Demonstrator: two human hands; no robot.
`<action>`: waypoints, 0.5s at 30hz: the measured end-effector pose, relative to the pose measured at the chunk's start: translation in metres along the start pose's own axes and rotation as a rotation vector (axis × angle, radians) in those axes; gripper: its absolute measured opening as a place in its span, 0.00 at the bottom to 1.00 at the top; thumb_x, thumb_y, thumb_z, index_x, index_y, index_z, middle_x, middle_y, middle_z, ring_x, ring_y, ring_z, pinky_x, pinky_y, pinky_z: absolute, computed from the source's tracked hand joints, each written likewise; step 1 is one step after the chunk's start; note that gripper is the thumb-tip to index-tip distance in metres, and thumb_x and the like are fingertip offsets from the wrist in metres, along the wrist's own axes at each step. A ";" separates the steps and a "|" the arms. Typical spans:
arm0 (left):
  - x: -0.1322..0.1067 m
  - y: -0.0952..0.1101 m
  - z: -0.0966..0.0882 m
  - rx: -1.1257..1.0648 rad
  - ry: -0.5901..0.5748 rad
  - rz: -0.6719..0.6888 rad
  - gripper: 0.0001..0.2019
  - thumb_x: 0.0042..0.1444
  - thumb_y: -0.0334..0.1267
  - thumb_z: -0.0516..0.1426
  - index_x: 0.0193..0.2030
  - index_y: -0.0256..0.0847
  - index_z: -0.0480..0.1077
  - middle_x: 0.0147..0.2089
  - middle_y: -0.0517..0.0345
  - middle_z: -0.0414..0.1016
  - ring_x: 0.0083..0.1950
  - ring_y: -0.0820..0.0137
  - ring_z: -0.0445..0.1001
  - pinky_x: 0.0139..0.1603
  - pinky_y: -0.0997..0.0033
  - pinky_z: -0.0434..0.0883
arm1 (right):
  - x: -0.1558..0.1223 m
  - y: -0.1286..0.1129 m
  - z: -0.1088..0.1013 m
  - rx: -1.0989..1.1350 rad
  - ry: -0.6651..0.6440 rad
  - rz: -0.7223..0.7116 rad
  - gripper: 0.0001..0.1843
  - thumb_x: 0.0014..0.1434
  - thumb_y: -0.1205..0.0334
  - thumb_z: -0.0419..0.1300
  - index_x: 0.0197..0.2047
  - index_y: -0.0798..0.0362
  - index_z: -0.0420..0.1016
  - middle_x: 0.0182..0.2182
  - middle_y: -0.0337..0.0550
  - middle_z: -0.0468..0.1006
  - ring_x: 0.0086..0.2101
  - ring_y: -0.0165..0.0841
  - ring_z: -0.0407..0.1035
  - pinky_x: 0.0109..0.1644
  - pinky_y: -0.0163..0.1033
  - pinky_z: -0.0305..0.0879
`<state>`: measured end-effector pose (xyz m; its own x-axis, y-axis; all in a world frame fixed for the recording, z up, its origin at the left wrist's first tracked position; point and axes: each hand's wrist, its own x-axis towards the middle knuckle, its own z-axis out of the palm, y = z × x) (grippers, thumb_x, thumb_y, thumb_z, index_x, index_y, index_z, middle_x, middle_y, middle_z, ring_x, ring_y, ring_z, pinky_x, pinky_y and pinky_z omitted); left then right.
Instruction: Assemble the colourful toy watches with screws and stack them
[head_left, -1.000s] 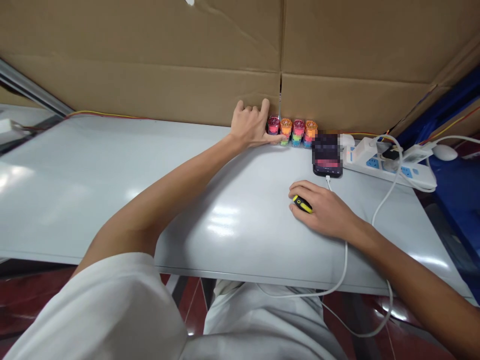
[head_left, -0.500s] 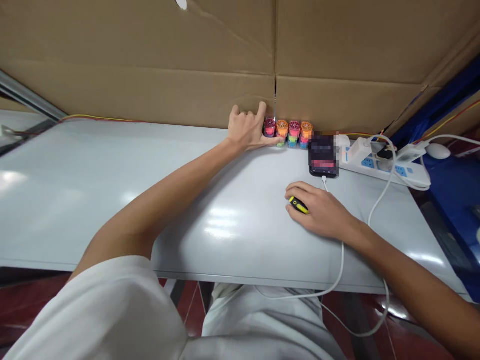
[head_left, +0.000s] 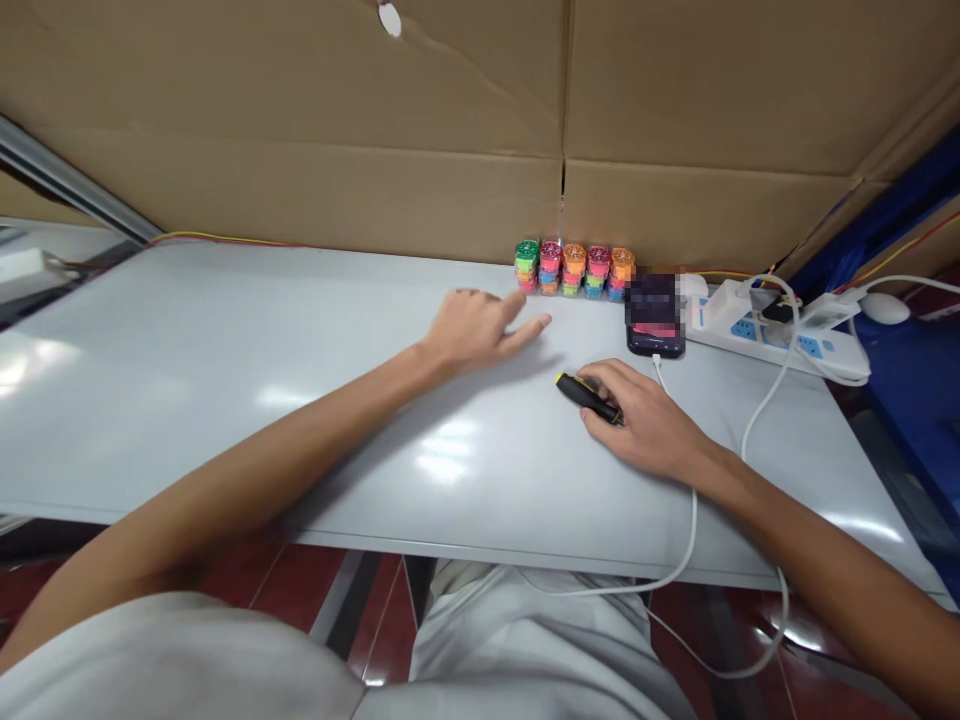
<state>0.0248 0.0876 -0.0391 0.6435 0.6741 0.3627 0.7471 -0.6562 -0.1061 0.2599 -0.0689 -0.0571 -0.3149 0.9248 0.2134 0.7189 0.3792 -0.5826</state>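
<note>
Plastic, would we say? That black-and-yellow stubby thing (head_left: 589, 397) gripped in the right hand (head_left: 641, 422), lying low over the white table (head_left: 187, 400)?

Light and stiff, we reckon, though we can't name it. The hand wraps its middle, so we'd take hold there. The left hand (head_left: 474, 332) is open, holding nothing, near the stacks of coloured discs (head_left: 574, 270) but apart from them.

Those look light and easily toppled; we'd pinch them at the sides. Any writing?

None we can read; the phone (head_left: 654, 315) is pixelated
</note>
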 end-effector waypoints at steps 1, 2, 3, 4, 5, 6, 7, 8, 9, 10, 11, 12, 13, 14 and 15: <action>-0.010 0.009 -0.002 -0.046 0.074 0.085 0.29 0.71 0.62 0.44 0.33 0.43 0.72 0.17 0.55 0.69 0.20 0.61 0.67 0.30 0.62 0.56 | 0.000 0.001 0.000 0.006 0.001 -0.020 0.16 0.66 0.66 0.56 0.57 0.48 0.69 0.53 0.45 0.77 0.49 0.36 0.74 0.54 0.43 0.71; -0.020 0.019 -0.003 -0.091 0.166 0.220 0.25 0.73 0.57 0.46 0.30 0.44 0.68 0.15 0.58 0.65 0.18 0.64 0.62 0.27 0.62 0.54 | -0.001 0.001 0.001 0.011 -0.001 -0.047 0.16 0.67 0.67 0.56 0.57 0.48 0.69 0.52 0.45 0.78 0.50 0.36 0.74 0.55 0.43 0.71; -0.028 0.029 -0.005 -0.134 0.232 0.395 0.21 0.73 0.50 0.49 0.29 0.45 0.66 0.15 0.60 0.64 0.16 0.67 0.58 0.26 0.62 0.55 | -0.001 0.002 0.001 0.015 -0.005 -0.082 0.16 0.67 0.67 0.56 0.57 0.48 0.69 0.52 0.44 0.78 0.51 0.36 0.74 0.57 0.44 0.71; -0.035 0.038 -0.006 -0.156 0.246 0.505 0.18 0.73 0.45 0.51 0.29 0.46 0.65 0.16 0.63 0.64 0.16 0.68 0.56 0.25 0.61 0.57 | -0.002 0.002 0.001 0.019 -0.012 -0.121 0.16 0.67 0.67 0.56 0.57 0.48 0.69 0.53 0.44 0.78 0.52 0.36 0.74 0.58 0.44 0.71; -0.041 0.046 -0.008 -0.171 0.261 0.577 0.16 0.72 0.42 0.52 0.30 0.47 0.64 0.17 0.64 0.65 0.17 0.69 0.56 0.25 0.62 0.60 | -0.002 0.002 0.001 0.020 -0.017 -0.163 0.16 0.67 0.67 0.56 0.57 0.48 0.70 0.54 0.45 0.78 0.53 0.36 0.74 0.59 0.45 0.71; -0.045 0.052 -0.009 -0.184 0.282 0.639 0.15 0.71 0.41 0.53 0.30 0.47 0.64 0.19 0.65 0.66 0.18 0.69 0.58 0.25 0.62 0.63 | -0.003 0.001 0.001 0.018 -0.021 -0.205 0.16 0.68 0.67 0.56 0.58 0.48 0.70 0.54 0.45 0.79 0.53 0.37 0.74 0.60 0.47 0.72; -0.049 0.057 -0.010 -0.187 0.307 0.681 0.14 0.70 0.40 0.54 0.30 0.47 0.63 0.21 0.65 0.66 0.20 0.69 0.60 0.26 0.63 0.65 | -0.004 0.001 0.001 0.014 -0.024 -0.245 0.16 0.68 0.67 0.56 0.58 0.48 0.70 0.54 0.46 0.79 0.53 0.37 0.74 0.60 0.48 0.72; -0.052 0.061 -0.011 -0.185 0.337 0.707 0.15 0.69 0.39 0.55 0.29 0.47 0.63 0.22 0.65 0.66 0.21 0.70 0.61 0.26 0.63 0.66 | -0.004 0.000 0.000 0.009 -0.025 -0.281 0.16 0.68 0.67 0.56 0.58 0.48 0.70 0.54 0.46 0.79 0.52 0.38 0.74 0.59 0.49 0.72; -0.055 0.062 -0.012 -0.179 0.369 0.721 0.15 0.69 0.39 0.57 0.28 0.46 0.63 0.22 0.64 0.66 0.21 0.70 0.61 0.26 0.64 0.67 | -0.005 0.000 0.000 0.004 -0.024 -0.310 0.17 0.69 0.67 0.56 0.59 0.47 0.70 0.54 0.46 0.79 0.52 0.38 0.74 0.59 0.50 0.73; -0.057 0.063 -0.012 -0.171 0.397 0.727 0.15 0.68 0.39 0.58 0.28 0.45 0.63 0.23 0.64 0.66 0.22 0.71 0.62 0.26 0.64 0.67 | -0.005 -0.001 0.000 0.003 -0.022 -0.335 0.18 0.69 0.67 0.56 0.60 0.47 0.70 0.54 0.46 0.79 0.52 0.39 0.74 0.58 0.51 0.73; -0.058 0.063 -0.012 -0.164 0.421 0.729 0.16 0.68 0.39 0.58 0.28 0.45 0.63 0.24 0.64 0.66 0.23 0.71 0.62 0.27 0.64 0.66 | -0.006 -0.001 -0.001 0.002 -0.021 -0.355 0.18 0.69 0.68 0.56 0.61 0.47 0.69 0.54 0.46 0.79 0.52 0.38 0.75 0.58 0.51 0.73; -0.059 0.062 -0.012 -0.158 0.445 0.729 0.16 0.68 0.40 0.59 0.28 0.44 0.64 0.24 0.63 0.67 0.24 0.71 0.63 0.27 0.64 0.66 | -0.007 -0.002 -0.001 0.003 -0.020 -0.368 0.19 0.69 0.68 0.57 0.61 0.47 0.68 0.55 0.46 0.79 0.52 0.38 0.75 0.59 0.50 0.73; -0.059 0.061 -0.012 -0.157 0.473 0.728 0.16 0.68 0.41 0.59 0.28 0.44 0.65 0.24 0.63 0.67 0.25 0.72 0.63 0.27 0.65 0.65 | -0.007 -0.003 -0.001 0.005 -0.020 -0.374 0.19 0.69 0.68 0.57 0.61 0.47 0.68 0.55 0.47 0.79 0.52 0.38 0.74 0.59 0.50 0.73; -0.059 0.060 -0.012 -0.158 0.503 0.728 0.16 0.68 0.42 0.59 0.28 0.44 0.65 0.25 0.63 0.67 0.25 0.72 0.64 0.27 0.65 0.65 | -0.008 -0.004 -0.001 0.006 -0.022 -0.375 0.19 0.69 0.69 0.56 0.61 0.48 0.67 0.54 0.47 0.79 0.52 0.38 0.74 0.59 0.49 0.73; -0.059 0.060 -0.012 -0.162 0.535 0.730 0.17 0.68 0.43 0.60 0.28 0.44 0.66 0.25 0.63 0.67 0.25 0.73 0.64 0.27 0.65 0.65 | -0.009 -0.006 -0.001 0.006 -0.026 -0.373 0.18 0.69 0.69 0.56 0.61 0.48 0.67 0.52 0.48 0.79 0.51 0.38 0.75 0.57 0.49 0.74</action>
<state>0.0296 0.0045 -0.0553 0.7535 -0.1464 0.6409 0.1275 -0.9238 -0.3609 0.2594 -0.0797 -0.0552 -0.5701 0.7220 0.3920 0.5478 0.6897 -0.4735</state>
